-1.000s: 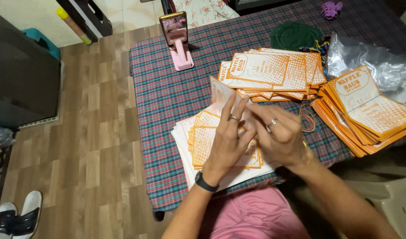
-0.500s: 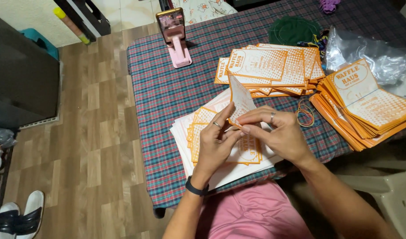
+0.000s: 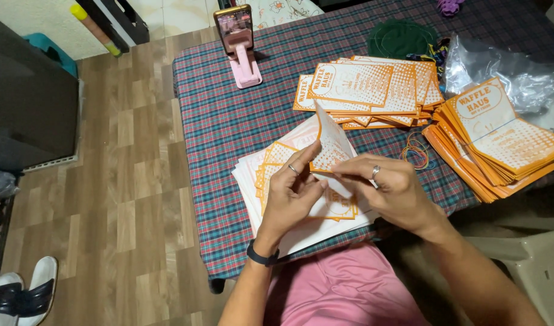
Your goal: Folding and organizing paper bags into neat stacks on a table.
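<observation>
Both my hands hold one orange-and-white paper bag (image 3: 332, 142), lifted and tilted above a low pile of flat white-and-orange sheets (image 3: 271, 175) on the plaid tablecloth. My left hand (image 3: 292, 196), with a ring and a black wristband, pinches the bag's lower left edge. My right hand (image 3: 394, 192), also ringed, grips its lower right part with the fingers curled over it.
Fanned stacks of the same orange bags lie at centre right (image 3: 373, 87) and far right (image 3: 500, 142). Rubber bands (image 3: 417, 152) lie between them. A phone on a pink stand (image 3: 240, 42), a clear plastic bag (image 3: 506, 66) and a green cloth (image 3: 400, 37) sit further back. Wooden floor lies to the left.
The bag has been raised from the pile and turned more upright between both hands. The hands have drawn closer together at its lower edge.
</observation>
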